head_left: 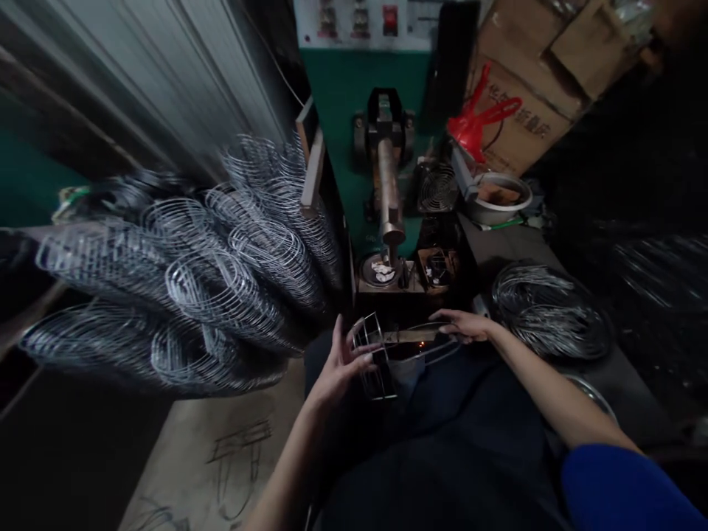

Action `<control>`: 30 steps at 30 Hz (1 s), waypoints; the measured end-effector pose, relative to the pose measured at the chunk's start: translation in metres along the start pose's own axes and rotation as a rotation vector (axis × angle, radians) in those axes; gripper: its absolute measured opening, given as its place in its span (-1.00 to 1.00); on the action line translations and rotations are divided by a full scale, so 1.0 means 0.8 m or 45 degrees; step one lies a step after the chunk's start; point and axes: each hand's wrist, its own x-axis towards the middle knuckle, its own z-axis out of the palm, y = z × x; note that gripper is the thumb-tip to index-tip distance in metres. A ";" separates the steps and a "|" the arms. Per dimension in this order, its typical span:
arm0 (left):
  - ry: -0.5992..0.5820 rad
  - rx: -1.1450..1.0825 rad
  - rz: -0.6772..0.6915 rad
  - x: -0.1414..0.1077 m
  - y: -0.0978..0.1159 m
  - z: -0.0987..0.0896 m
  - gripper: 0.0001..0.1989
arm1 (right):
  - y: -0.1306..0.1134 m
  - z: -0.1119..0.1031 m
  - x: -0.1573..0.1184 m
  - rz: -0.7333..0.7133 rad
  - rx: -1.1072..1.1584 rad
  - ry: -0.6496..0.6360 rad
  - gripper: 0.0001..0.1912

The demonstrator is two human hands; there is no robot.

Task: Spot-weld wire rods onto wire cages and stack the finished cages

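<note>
Wrapped around a small rectangular wire frame (377, 355), my left hand (344, 363) has its fingers partly behind and across the thin bars. My right hand (462, 325) pinches the right side of a long wire loop (436, 357), which spans between the hands above my lap. The loop reaches the small frame at its left end; whether the two are joined cannot be made out. Just beyond the hands stands a green machine (332, 147) with a metal cylinder (390, 192) pointing down and a round lower plate (379, 271). A small orange glow shows below the wire loop.
Many stacked wire loops (243, 280) fill the left side. At the right, more wire loops (550, 313) lie on a dark surface near a white bowl (501, 210). A red bag (470, 129) hangs by cardboard boxes (525, 118). Wire pieces (240, 450) rest on a board at lower left.
</note>
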 end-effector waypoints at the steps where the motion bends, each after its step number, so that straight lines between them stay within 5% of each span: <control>1: 0.090 -0.018 -0.043 0.000 -0.014 -0.003 0.14 | 0.007 0.005 0.004 0.043 0.020 -0.038 -0.39; 3: 0.260 -0.041 -0.073 -0.002 -0.040 -0.005 -0.04 | 0.021 0.011 0.009 0.114 0.046 -0.060 -0.42; 6: 0.256 -0.047 -0.134 -0.013 -0.069 0.002 -0.30 | 0.029 0.011 0.011 0.182 0.013 0.017 -0.47; 10: 0.300 -0.054 -0.163 -0.023 -0.081 0.024 -0.31 | 0.011 -0.005 0.003 -0.090 -0.166 0.144 -0.60; 15: 0.376 -0.045 0.081 0.006 -0.060 0.052 -0.35 | -0.034 -0.021 -0.006 -0.489 -0.115 0.136 -0.61; 20: 0.367 -0.052 0.190 0.039 -0.030 0.076 -0.33 | -0.072 -0.024 -0.004 -0.711 0.034 0.472 -0.51; 30: 0.399 -0.161 0.184 0.078 -0.006 0.102 -0.22 | -0.113 -0.046 0.034 -0.805 0.028 0.613 -0.43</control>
